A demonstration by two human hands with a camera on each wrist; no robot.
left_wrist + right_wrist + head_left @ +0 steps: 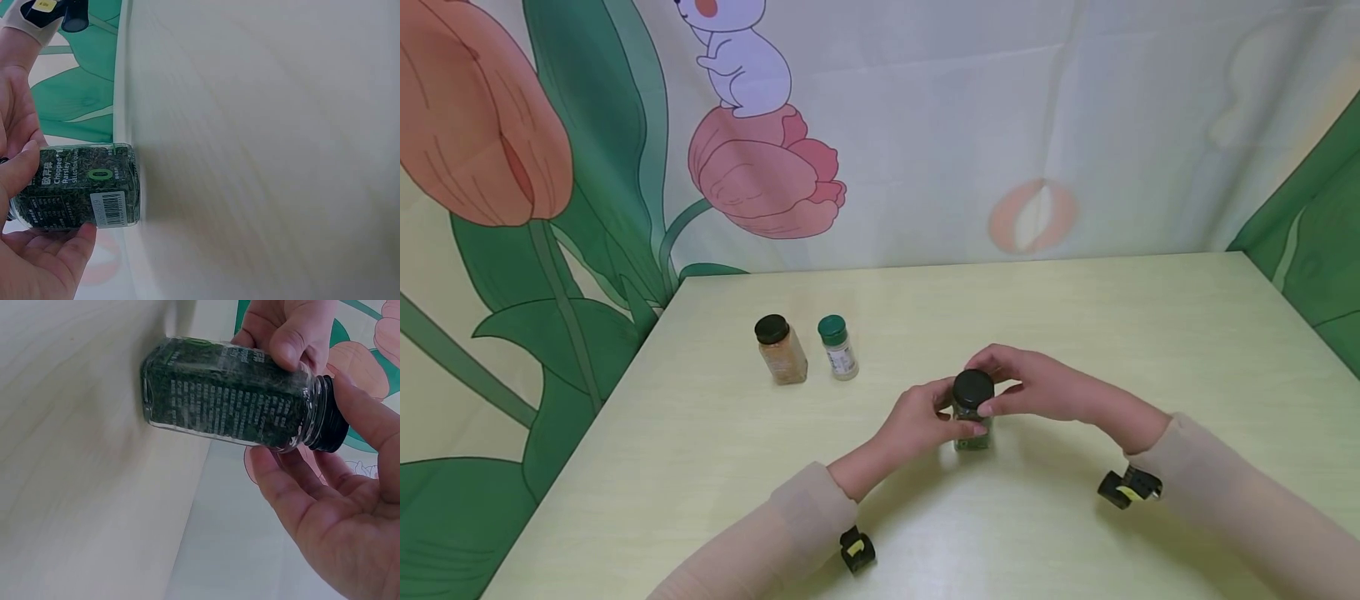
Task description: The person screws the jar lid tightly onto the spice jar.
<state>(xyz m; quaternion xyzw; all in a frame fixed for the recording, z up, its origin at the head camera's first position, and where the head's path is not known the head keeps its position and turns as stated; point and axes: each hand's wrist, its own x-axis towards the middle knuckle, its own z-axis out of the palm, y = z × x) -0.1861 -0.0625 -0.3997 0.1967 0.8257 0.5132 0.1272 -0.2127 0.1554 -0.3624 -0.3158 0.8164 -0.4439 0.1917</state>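
A clear glass jar of chopped parsley [69, 187] with a black cap [973, 388] stands upright, its base at the tabletop. My left hand [917, 421] grips the jar's body from the left, thumb across the near side. From the right, my right hand [1037, 383] holds the jar at its top. In the right wrist view, the right thumb lies on the black cap while a fingertip touches the glass shoulder below it. The cap sits on the jar's neck; whether it is tight or loose I cannot tell.
Farther back to the left stand a black-capped jar of tan powder [786, 358] and a smaller green-capped bottle [841, 358]. Pale wood-grain table [1150, 317] spreads around. Behind it hangs a printed curtain [925, 150]. Each wrist wears a small black camera [857, 550].
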